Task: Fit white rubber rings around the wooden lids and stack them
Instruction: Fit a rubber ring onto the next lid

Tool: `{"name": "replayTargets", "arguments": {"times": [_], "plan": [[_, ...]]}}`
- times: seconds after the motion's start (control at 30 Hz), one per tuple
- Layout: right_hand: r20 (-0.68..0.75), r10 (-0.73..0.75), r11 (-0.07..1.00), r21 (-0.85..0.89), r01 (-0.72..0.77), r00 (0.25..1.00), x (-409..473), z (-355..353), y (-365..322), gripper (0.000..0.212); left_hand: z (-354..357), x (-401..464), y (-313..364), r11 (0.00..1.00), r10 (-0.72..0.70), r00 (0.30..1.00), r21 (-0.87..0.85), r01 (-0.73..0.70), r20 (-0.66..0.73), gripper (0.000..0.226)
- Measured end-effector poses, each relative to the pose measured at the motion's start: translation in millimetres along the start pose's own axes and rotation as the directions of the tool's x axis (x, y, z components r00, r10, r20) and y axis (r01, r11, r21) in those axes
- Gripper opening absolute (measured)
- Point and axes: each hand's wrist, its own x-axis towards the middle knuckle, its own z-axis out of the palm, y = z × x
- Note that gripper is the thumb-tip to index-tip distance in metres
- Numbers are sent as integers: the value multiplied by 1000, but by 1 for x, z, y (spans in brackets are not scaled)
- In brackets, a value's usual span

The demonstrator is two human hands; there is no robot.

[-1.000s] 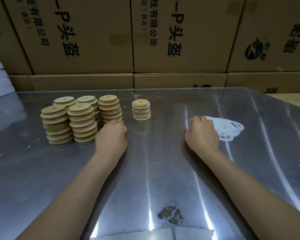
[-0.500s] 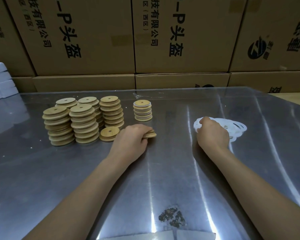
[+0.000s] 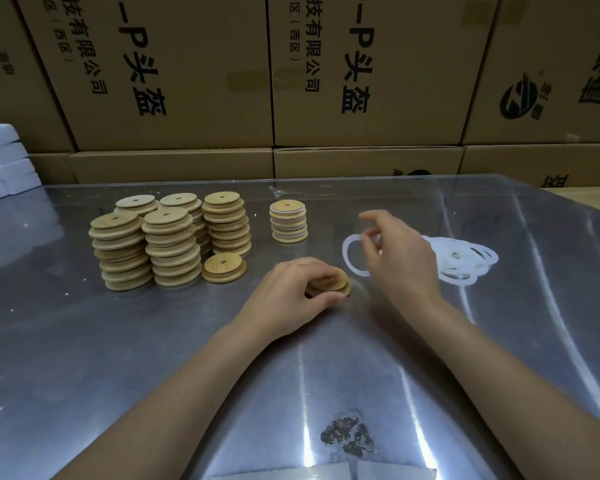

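- Wooden lids (image 3: 329,286), a few stacked, lie on the steel counter (image 3: 153,341) near the middle, the left hand (image 3: 291,299) curled round them.
- White rubber ring (image 3: 352,254) hangs pinched in the right hand (image 3: 402,258), just right of those lids.
- Loose rings (image 3: 465,261) lie piled further right.
- Bare lid stacks (image 3: 167,237) stand far left; a ringed stack (image 3: 288,221) stands beside them.

The left hand (image 3: 291,299) grips a small pile of wooden lids (image 3: 329,287) lying on the metal table (image 3: 153,358). The right hand (image 3: 400,258) pinches what seems to be one white rubber ring (image 3: 350,254) beside the ring heap (image 3: 465,261). Behind stand tall bare-lid stacks (image 3: 167,237) and a short ringed stack (image 3: 288,221).
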Motion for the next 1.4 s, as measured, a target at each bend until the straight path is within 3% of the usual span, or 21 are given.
{"name": "replayTargets", "arguments": {"times": [0.07,0.13,0.3,0.4,0.57,0.67,0.77,1.0,1.07,1.2,1.4], "plan": [[35,-110,994,0,110,993,-4,2,-9,30,-3,1,-2,998,-64,994,-20,62,-88,23],[85,-196,980,6,197,977,-9,3,-18,31,-6,1,-5,990,-142,981,-31,139,-134,32],[339,-262,965,109,238,904,-18,8,-29,37,-6,0,-13,968,-247,968,-64,244,-52,54],[403,-217,972,173,159,889,-19,7,-28,35,-4,0,-13,969,-226,972,-82,231,67,72],[290,-13,984,173,-39,957,-14,9,-19,27,-1,-1,-12,971,-209,974,-99,217,84,83],[438,122,983,72,-170,890,-14,14,-10,39,-1,-1,-12,972,-185,981,-138,192,64,79],[531,141,962,124,-241,836,-16,18,-7,31,-2,-2,-10,973,-131,991,-189,133,24,78],[382,148,869,390,-305,912,-12,15,-7,16,-4,-1,-6,987,-33,998,-161,25,-46,67],[348,146,846,442,-300,926,-12,15,-8,18,-5,-1,-5,953,-107,994,-286,101,-3,62],[302,116,807,526,-267,946,-11,14,-12,22,-7,0,-5,794,-259,964,-556,245,55,58],[279,51,798,567,-207,959,-14,16,-15,20,-9,2,-3,731,-328,944,-626,272,26,57]]}}
